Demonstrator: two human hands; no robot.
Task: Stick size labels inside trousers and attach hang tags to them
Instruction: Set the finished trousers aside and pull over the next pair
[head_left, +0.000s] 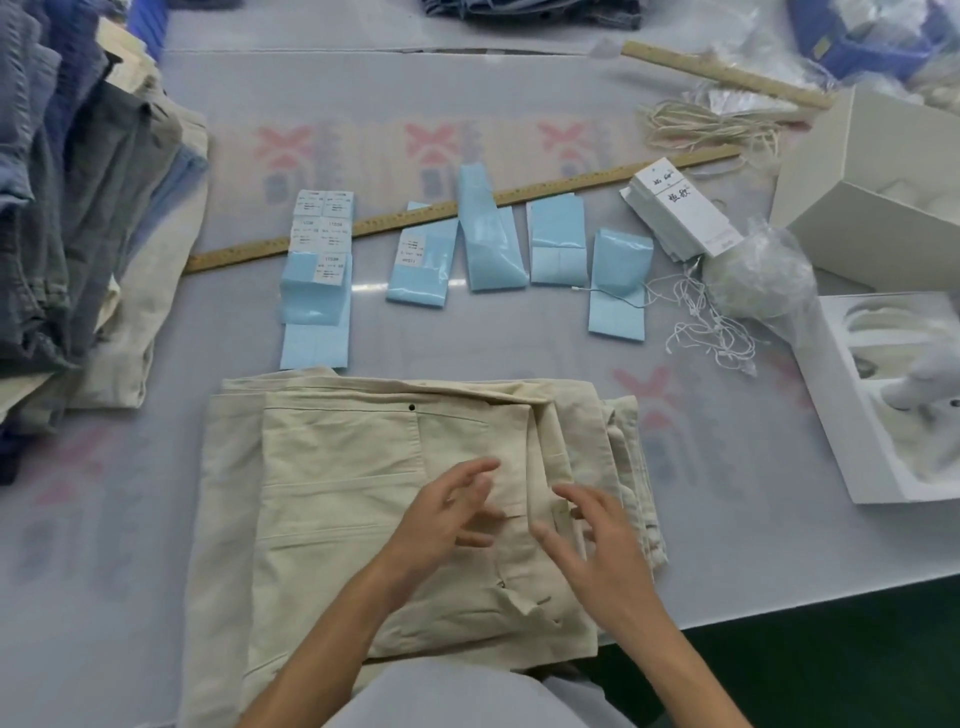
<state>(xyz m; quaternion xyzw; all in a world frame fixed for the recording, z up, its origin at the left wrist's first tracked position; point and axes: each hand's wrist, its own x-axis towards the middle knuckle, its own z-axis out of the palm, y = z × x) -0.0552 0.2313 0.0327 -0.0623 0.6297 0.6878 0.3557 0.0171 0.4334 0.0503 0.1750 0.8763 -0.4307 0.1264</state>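
Folded cream trousers (332, 493) lie on the table in front of me. My left hand (447, 519) hovers over their middle with fingers spread and relaxed, holding nothing. My right hand (597, 545) is just to its right above the waistband area, fingers also spread. Beyond the trousers lie several light-blue sheets of size labels (317, 280), some with white stickers on them. A stack of white hang tags (680, 213) sits at the back right, with loose white tag strings (711, 322) beside it.
A pile of folded trousers (78, 208) fills the left side. A wooden ruler (395, 218) runs across behind the label sheets. White boxes (883, 182) and a crumpled plastic bag (763, 275) stand at the right. The table edge runs at the lower right.
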